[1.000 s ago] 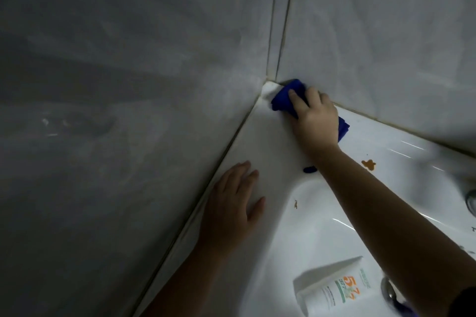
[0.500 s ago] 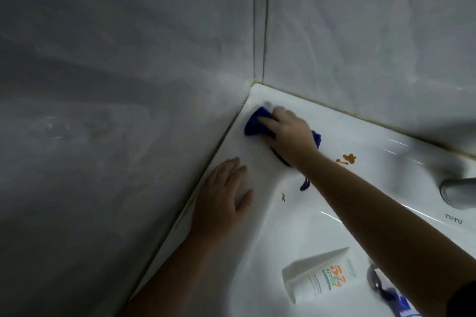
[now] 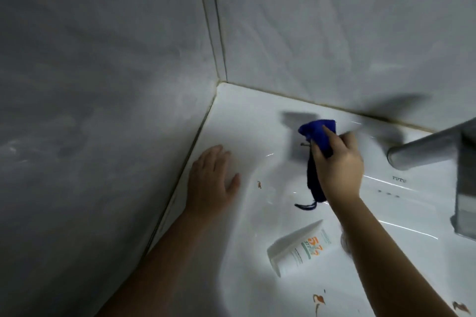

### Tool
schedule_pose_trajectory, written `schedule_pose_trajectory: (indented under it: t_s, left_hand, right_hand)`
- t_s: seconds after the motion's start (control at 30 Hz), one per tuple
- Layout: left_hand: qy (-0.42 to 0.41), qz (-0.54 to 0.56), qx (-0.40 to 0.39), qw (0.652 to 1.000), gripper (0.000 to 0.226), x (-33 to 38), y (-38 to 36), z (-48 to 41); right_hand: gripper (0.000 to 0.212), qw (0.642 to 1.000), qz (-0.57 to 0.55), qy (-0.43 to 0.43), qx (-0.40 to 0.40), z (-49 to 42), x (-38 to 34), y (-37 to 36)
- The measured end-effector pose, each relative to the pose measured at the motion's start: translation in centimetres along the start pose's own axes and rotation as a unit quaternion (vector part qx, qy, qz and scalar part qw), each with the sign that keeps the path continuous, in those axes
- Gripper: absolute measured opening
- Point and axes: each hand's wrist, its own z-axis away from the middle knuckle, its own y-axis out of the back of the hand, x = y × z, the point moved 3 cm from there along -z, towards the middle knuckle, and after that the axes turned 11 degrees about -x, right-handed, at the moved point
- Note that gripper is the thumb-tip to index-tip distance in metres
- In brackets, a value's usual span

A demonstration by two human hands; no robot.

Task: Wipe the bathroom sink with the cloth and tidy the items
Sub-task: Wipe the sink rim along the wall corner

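Note:
My right hand (image 3: 337, 165) grips a blue cloth (image 3: 319, 134) on the back ledge of the white sink (image 3: 247, 121), to the left of the tap. A dark tail of the cloth hangs down towards the basin. My left hand (image 3: 210, 179) lies flat, fingers spread, on the sink's left rim beside the wall. A white tube with orange print (image 3: 301, 251) lies on its side in the basin. Small orange-brown stains show on the basin wall (image 3: 259, 184) and at the bottom (image 3: 319, 300).
A chrome tap spout (image 3: 422, 147) juts in from the right, with a blurred grey part (image 3: 466, 188) below it. Grey tiled walls (image 3: 103, 85) meet in a corner just behind the sink. Another stain (image 3: 461, 307) lies at the lower right.
My right hand has swept the cloth from the back left corner rightwards along the ledge towards the tap. The orange stain on the ledge is no longer seen. My left hand stays flat on the rim.

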Motion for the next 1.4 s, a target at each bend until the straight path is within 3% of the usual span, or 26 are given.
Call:
schedule_pose_trajectory:
  t_s: [0.1,0.17,0.23,0.37,0.43,0.53,0.6,0.67,0.73,0.83,0.93,1.0,1.17,1.23,1.3,1.4]
  left_hand:
    - [-0.025,0.006,-0.018,1.0,0.051,0.4,-0.3,-1.6]
    - [-0.021,0.007,-0.017,1.0,0.05,0.4,-0.4,-1.8]
    - [-0.021,0.002,-0.01,1.0,0.05,0.3,-0.6,-1.8]
    - [-0.028,-0.009,-0.007,1.0,0.05,0.1,-0.7,-1.9]
    - [-0.028,-0.008,-0.006,1.0,0.05,0.1,-0.8,-1.9]
    - [-0.027,-0.013,0.0,1.0,0.051,0.2,-0.8,-2.0]
    - [-0.031,-0.012,0.006,0.999,0.051,0.2,-0.9,-2.0]
    - [-0.032,-0.006,0.01,0.999,0.051,0.1,-1.0,-2.0]
    - [-0.035,-0.009,0.016,0.999,0.05,-0.1,-1.0,-2.1]
    - [-0.039,-0.009,0.019,0.999,0.05,0.0,-1.1,-2.1]
    - [-0.026,-0.005,0.014,1.0,0.051,0.2,-1.0,-1.9]
    - [-0.019,-0.003,0.01,1.0,0.051,0.2,-1.0,-2.0]
    - [-0.027,0.0,0.015,1.0,0.051,0.1,-0.9,-1.9]
    - [-0.029,0.002,0.016,0.999,0.051,0.1,-0.9,-1.9]
    - [-0.03,0.006,0.021,0.999,0.049,0.0,-0.9,-1.9]
    - [-0.022,0.016,0.011,1.0,0.049,0.0,-0.9,-1.9]
  right_hand:
    - [0.035,0.983,0.048,-0.178,0.021,1.4,5.3,2.4]
    - [0.033,0.967,0.059,-0.243,0.039,0.7,6.3,2.4]
    - [0.028,0.975,0.056,-0.208,0.055,-1.0,4.8,1.0]
    - [0.024,0.997,0.079,-0.01,0.008,-2.7,1.0,-2.5]
    - [0.031,0.997,0.066,-0.023,0.017,-2.7,2.2,-1.3]
    - [0.034,0.972,0.016,-0.209,0.104,-2.7,5.6,1.6]
    - [0.034,0.964,0.012,-0.232,0.13,-3.7,5.4,1.7]
    - [0.028,0.972,-0.019,-0.202,0.121,-5.0,3.7,0.5]
    - [0.025,0.989,-0.035,-0.115,0.091,-5.5,2.1,-0.6]
    - [0.029,0.999,0.037,0.014,0.031,-4.3,2.7,-0.5]
    - [0.028,0.991,0.025,-0.113,0.071,-2.3,5.9,1.5]
    - [0.027,0.988,0.042,-0.126,0.076,-1.6,5.5,1.1]
    - [0.024,0.995,0.026,0.075,-0.069,-4.1,-2.8,-5.4]
    - [0.027,0.989,0.017,0.109,-0.103,-4.4,-3.5,-5.8]
    - [0.035,0.994,0.031,0.083,-0.064,-3.7,-0.9,-4.2]
    - [0.049,0.994,0.025,-0.093,0.056,-1.7,3.9,-1.0]
